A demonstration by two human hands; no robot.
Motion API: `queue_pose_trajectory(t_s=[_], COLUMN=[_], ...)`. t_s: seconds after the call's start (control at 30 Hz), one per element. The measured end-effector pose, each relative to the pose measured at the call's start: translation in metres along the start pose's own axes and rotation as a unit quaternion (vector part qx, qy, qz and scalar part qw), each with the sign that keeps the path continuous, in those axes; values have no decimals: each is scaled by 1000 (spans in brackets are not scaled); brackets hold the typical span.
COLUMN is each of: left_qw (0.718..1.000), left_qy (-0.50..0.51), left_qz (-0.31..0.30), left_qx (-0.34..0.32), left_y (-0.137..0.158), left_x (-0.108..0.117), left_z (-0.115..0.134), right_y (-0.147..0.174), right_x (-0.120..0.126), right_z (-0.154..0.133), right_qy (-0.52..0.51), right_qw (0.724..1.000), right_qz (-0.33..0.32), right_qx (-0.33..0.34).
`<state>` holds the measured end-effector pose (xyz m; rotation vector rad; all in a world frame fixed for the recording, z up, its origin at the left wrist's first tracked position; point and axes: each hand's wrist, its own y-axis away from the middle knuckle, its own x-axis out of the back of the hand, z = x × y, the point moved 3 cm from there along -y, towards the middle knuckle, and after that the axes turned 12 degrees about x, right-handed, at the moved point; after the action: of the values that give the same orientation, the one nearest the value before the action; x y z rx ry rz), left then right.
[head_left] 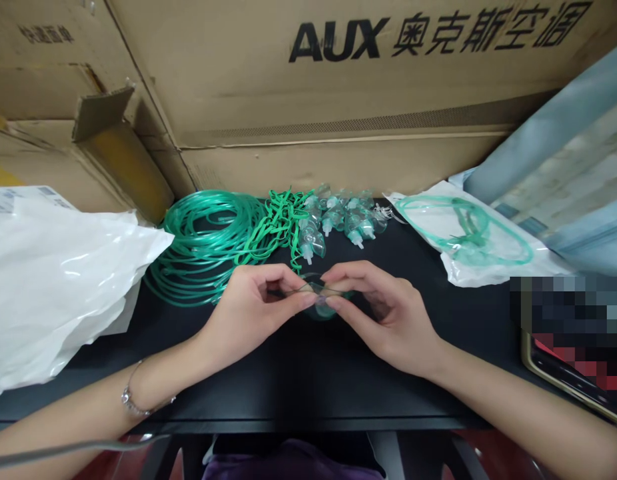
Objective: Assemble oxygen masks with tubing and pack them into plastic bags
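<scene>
Fingertips of both hands meet over a clear green mask (322, 301) at the middle of the black table (298, 373). The left hand (248, 310) and right hand (383, 317) are together, each pinched on the mask's edge, with a thin strap between them. Steady, even tension seems best, keeping it clear of the tubing coil (203, 243) and the spare masks (338, 217) behind.

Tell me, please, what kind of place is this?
Probably a small packing or assembly workbench for medical oxygen masks: coils of green tubing, a pile of clear masks, a sealed bagged set, and large cardboard cartons behind the black table.
</scene>
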<state>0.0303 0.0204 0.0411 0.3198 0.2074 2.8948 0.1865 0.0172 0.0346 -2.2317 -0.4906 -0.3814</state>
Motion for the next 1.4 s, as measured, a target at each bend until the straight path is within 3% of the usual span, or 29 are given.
queue_pose_trajectory(t_s=[0.53,0.97,1.17,1.4], left_qw=[985,991,996,994], left_qy=[88,69,5,-1], left_qz=[-144,-113,-81,-84], left_qx=[31,22,-26,-68], left_y=[-5,-2,2,5], left_x=[0,-3,-3,-2], left_z=[-5,-5,-1,2], right_y=[-8,-10,-10,-10], right_x=[2,0,-2,-1], right_z=[-1,5,5,5], right_qy=[-183,-218,-221,-262], right_qw=[973,959,955,944], right_qz=[28,27,21,7], right_qx=[-137,-181,-196,-200])
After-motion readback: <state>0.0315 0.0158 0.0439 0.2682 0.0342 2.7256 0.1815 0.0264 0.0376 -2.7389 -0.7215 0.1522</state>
